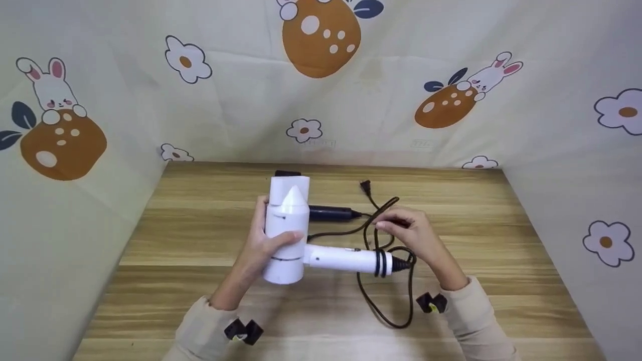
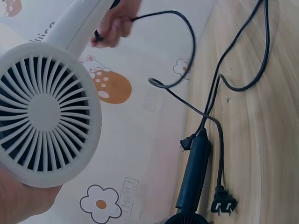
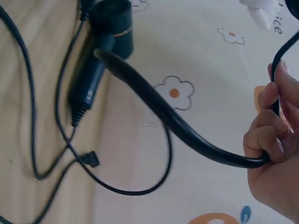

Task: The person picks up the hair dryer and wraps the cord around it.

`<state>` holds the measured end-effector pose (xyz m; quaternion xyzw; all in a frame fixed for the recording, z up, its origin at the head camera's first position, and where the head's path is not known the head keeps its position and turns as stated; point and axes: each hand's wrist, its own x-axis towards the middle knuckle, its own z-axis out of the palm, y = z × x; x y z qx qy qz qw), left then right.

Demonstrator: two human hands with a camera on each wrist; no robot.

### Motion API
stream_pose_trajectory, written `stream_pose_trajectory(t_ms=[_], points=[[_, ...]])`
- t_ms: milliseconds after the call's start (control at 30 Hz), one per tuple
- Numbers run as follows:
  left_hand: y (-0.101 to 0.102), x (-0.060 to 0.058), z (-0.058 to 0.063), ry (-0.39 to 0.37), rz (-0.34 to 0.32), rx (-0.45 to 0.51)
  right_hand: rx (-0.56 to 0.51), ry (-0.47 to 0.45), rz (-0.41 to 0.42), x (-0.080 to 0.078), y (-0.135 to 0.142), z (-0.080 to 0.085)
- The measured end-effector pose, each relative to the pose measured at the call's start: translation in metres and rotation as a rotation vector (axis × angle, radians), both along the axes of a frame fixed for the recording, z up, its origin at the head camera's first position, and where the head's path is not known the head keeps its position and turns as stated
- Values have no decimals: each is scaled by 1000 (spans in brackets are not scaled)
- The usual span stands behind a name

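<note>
The white hair dryer [image 1: 286,220] is gripped by the left hand [image 1: 264,245] above the wooden table [image 1: 175,225], and its black cord [image 3: 180,126] is pinched by the right hand [image 1: 410,229]. Loops [image 1: 383,263] on the handle [image 1: 333,257] are best kept neat, with no hard tugging. The letters "ice" can be read on the cloth [image 1: 241,105].

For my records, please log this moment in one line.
left hand: holds white dryer; right hand: grips cord; cord: looped round handle; dark dryer: on table

Person | left sleeve [image 1: 200,328]: pale beige, wrist-length | right sleeve [image 1: 474,313]: matching beige, creased | left wrist piece [image 1: 253,332], right wrist piece [image 1: 440,303]: black, angular, two-lobed, small yellow patch
</note>
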<state>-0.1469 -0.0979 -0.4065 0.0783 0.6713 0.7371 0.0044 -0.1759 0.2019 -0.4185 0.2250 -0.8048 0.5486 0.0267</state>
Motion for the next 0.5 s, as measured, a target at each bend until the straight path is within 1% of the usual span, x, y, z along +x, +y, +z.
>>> stream_pose_trajectory(t_ms=[33,100,167,233,267,367,433,467,500], points=[[0,1,1,-3,14,15,7,-20,7,0,0,-4],[-1,1,2,-9,43,41,22,-20,17,1,0,-12],[-2,1,4,-20,69,70,46,21,9,4,-2,-19],[-2,0,5,-24,94,90,80,99,0,8,-5,-25],[-3,0,6,-26,107,99,105,114,-23,10,-8,-28],[-3,-2,8,-35,163,142,171,82,-39,20,-17,-34],[-4,-4,9,-46,211,173,265,52,-43,26,-22,-37],[-4,-5,10,-49,233,185,304,53,-46,30,-25,-38],[-5,-7,11,-53,255,193,338,79,-37,34,-27,-39]])
